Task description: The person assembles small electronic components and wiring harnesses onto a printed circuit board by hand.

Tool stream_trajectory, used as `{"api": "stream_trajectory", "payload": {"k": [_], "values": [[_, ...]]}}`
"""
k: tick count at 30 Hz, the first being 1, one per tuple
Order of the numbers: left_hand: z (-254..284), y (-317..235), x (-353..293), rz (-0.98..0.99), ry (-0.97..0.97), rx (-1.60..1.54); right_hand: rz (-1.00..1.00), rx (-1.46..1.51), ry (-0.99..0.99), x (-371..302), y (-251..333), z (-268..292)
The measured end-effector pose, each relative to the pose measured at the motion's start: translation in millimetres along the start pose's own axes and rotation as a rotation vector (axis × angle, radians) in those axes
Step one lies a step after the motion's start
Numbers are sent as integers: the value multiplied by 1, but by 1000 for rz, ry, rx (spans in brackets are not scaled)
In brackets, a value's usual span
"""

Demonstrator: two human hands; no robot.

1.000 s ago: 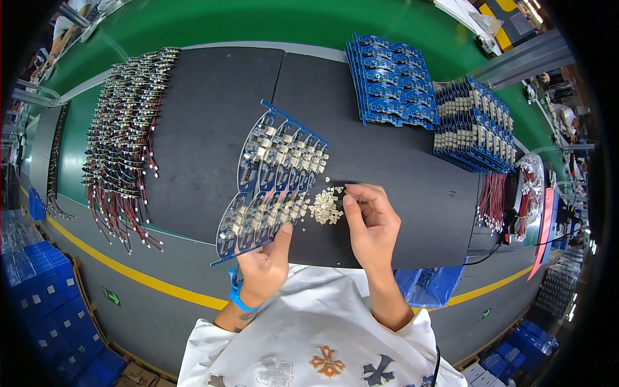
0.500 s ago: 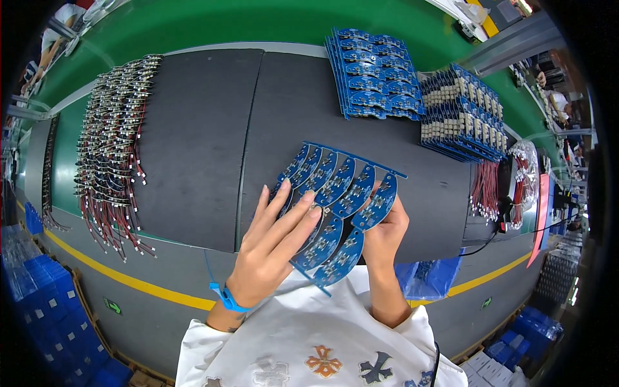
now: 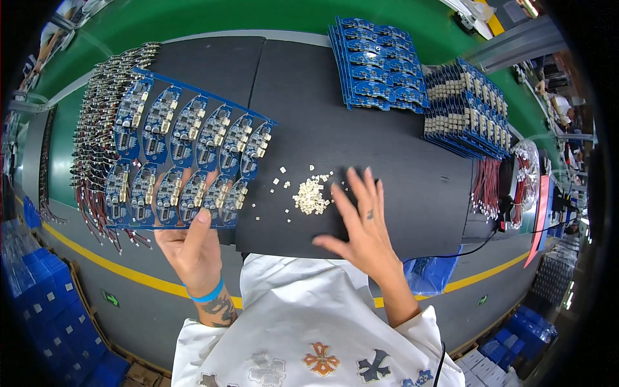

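Where the black mat (image 3: 290, 84) had the blue circuit panel (image 3: 181, 149) held across its middle half a second ago, that stretch is uncovered now: the panel has been turned over, parts side up, and brought out to the left. The left hand (image 3: 196, 255) grips its near edge, thumb on top, so the right hand (image 3: 364, 235) is free, open with fingers spread (whether they touch the mat is unclear). Just left of those fingers lie small white bits (image 3: 311, 197), heaped, with strays around.
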State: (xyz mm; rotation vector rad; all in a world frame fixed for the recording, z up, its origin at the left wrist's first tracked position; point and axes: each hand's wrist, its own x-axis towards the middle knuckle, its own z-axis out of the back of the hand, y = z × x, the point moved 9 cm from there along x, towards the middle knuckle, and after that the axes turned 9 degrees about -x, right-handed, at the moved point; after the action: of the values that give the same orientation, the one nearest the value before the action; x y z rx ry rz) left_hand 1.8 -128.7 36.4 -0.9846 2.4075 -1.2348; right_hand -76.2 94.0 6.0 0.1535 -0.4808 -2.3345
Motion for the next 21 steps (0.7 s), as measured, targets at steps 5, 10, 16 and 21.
{"api": "stream_trajectory", "payload": {"k": [5,10,16,21], "values": [[-1,11,-8,32,2,-2,-84,-1,-107,19,-3,9],[-12,28,-23,130,95,-71,-103,395,-290,21,-1,16],[-23,38,-41,215,116,-139,-419,1328,-527,21,-18,3],[-15,40,-53,143,172,11,-513,1367,-460,22,-10,-4]]}}
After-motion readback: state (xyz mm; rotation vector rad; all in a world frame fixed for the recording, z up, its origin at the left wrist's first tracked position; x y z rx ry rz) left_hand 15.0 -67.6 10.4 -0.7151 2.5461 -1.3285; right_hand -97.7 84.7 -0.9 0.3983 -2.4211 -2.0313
